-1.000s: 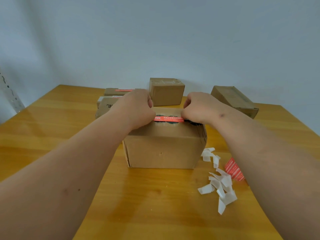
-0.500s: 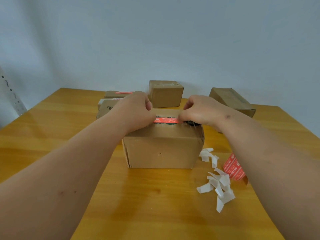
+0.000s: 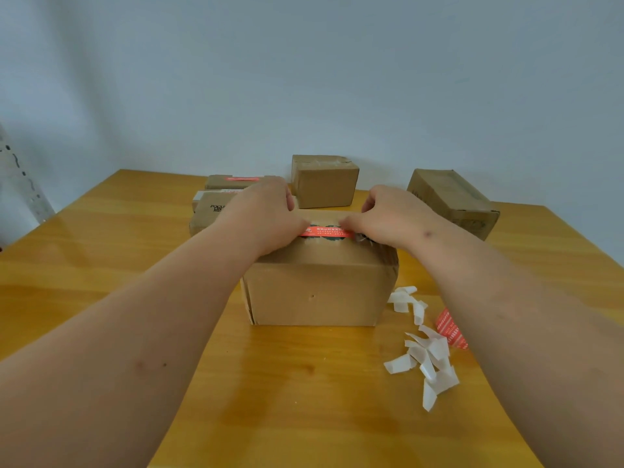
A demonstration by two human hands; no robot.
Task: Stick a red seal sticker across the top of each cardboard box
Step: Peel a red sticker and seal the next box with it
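Red seal sticker (image 3: pixel 327 232) lying flat across top of near cardboard box (image 3: pixel 320 285), running left to right over the flap seam, middle stretch showing between the two hands. Both ends disappearing under the hands. Left hand (image 3: pixel 266 214) sitting on the left end, fingers curled down onto box top; right hand (image 3: pixel 391 214) doing the same on the right end. Each grip closing thumb against curled fingers over its end of the strip; pinching or merely pressing down, not resolvable, fingertips hidden behind the knuckles.

Handling, judged: sticker looking thin, light, limp, tacky underneath, so likely creasing or folding onto itself if lifted slack. Best taking by the two ends only, keeping slight tension, then rubbing outward from the middle. Box top looking scuffed, with torn dark patches under the strip; adhesion there possibly weaker, needing firm pressing. Box itself stiff enough to bear pressure, probably light, apt to slide on the glossy bench (image 3: pixel 101 265) under a sideways push.

Relative to the grip: strip spanning directly between the hands, level with the thumbs, touching both.

Elsewhere: white backing scraps (image 3: pixel 429 363) scattered right of the box, a red sticker stack (image 3: pixel 450 329) just beside them, partly hidden behind the right forearm. Further boxes standing behind: one at rear left (image 3: pixel 233 181) already bearing a red strip, two (image 3: pixel 324 182) (image 3: pixel 452 201) showing none.
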